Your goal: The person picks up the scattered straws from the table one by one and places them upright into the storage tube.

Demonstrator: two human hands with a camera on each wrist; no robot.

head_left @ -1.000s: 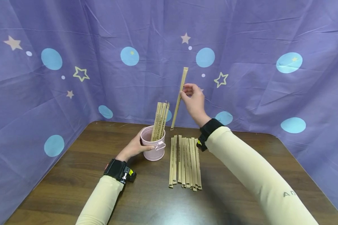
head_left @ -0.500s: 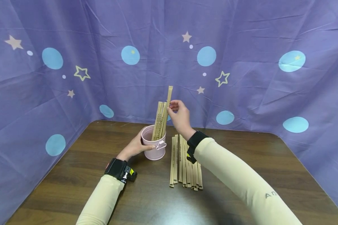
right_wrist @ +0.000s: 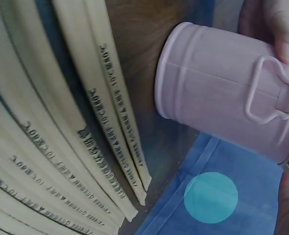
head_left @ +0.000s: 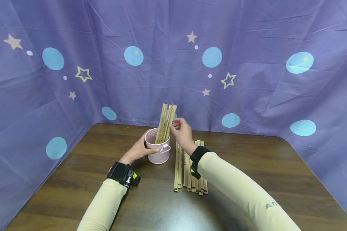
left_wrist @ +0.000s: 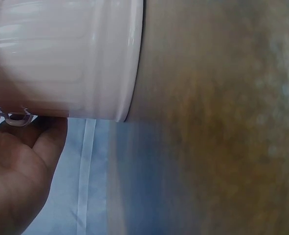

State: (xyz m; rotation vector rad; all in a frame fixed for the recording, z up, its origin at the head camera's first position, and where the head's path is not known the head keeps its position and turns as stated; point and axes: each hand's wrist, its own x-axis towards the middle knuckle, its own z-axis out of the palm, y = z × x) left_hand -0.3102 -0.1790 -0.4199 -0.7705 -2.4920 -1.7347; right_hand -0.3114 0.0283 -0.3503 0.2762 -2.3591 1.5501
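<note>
My left hand (head_left: 138,149) grips the side of a small pink bucket (head_left: 157,157), thumb lying below its rim near the wire handle. Several paper-wrapped straws (head_left: 161,128) stand in the bucket, leaning a little right. With thumb and fingertips, my right hand (head_left: 183,134) pinches one wrapped straw (head_left: 172,118), its lower end inside the bucket at the right side. In the right wrist view the fingers (right_wrist: 287,196) show only at the edge, by the bucket's mouth. The left wrist view has the bucket wall (left_wrist: 51,54) with part of the hand (left_wrist: 17,171) under it.
Several more wrapped straws (head_left: 180,166) lie side by side on the brown wooden table (head_left: 248,160), right of the bucket and partly under my right forearm. A purple curtain (head_left: 167,48) with stars and blue dots hangs behind and at both sides.
My right hand has carried the straw left and down, from above the table into the bucket beside the others. My left hand and the bucket have stayed in place.
</note>
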